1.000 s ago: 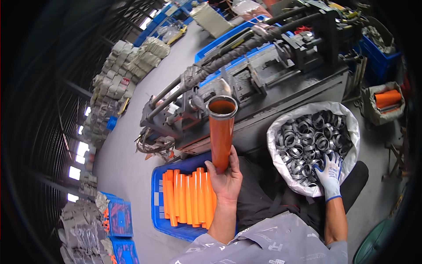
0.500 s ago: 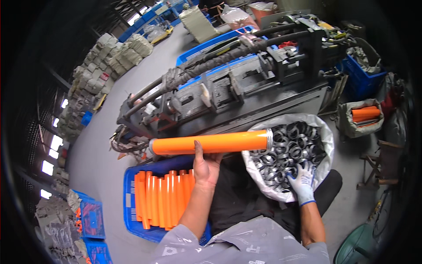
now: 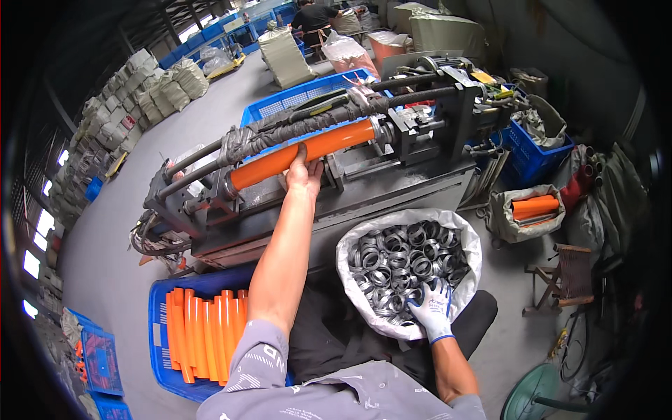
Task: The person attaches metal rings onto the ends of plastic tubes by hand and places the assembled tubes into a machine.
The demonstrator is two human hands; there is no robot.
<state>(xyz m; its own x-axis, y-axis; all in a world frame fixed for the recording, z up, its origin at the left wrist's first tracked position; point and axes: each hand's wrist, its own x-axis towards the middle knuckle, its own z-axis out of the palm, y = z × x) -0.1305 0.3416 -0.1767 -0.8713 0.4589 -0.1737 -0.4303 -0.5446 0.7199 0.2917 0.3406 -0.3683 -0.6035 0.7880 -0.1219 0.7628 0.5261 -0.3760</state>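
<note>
My left hand (image 3: 304,175), bare, is closed on an orange tube (image 3: 343,140), its thumb over the near side and its fingers beneath. The tube lies lengthwise in a long metal bench machine (image 3: 259,197), its right end against a round metal fitting (image 3: 383,131) and its left end by a bracket. In a white woven bag (image 3: 467,227) are many dark metal rings (image 3: 399,260). My right hand (image 3: 435,311), in a white and blue glove, rests on the rings at the bag's near side, fingers apart; its fingertips are partly hidden among them.
Left of my legs, a blue crate (image 3: 159,336) holds several orange tubes (image 3: 203,329). Right of the machine stand a sack of orange pieces (image 3: 498,213), a folding stool (image 3: 570,276) and a round green base (image 3: 532,392). A person (image 3: 315,19) is far behind.
My left hand has carried the orange tube forward from above my lap into the machine. My right hand has stayed in the bag of rings. The view has shifted.
</note>
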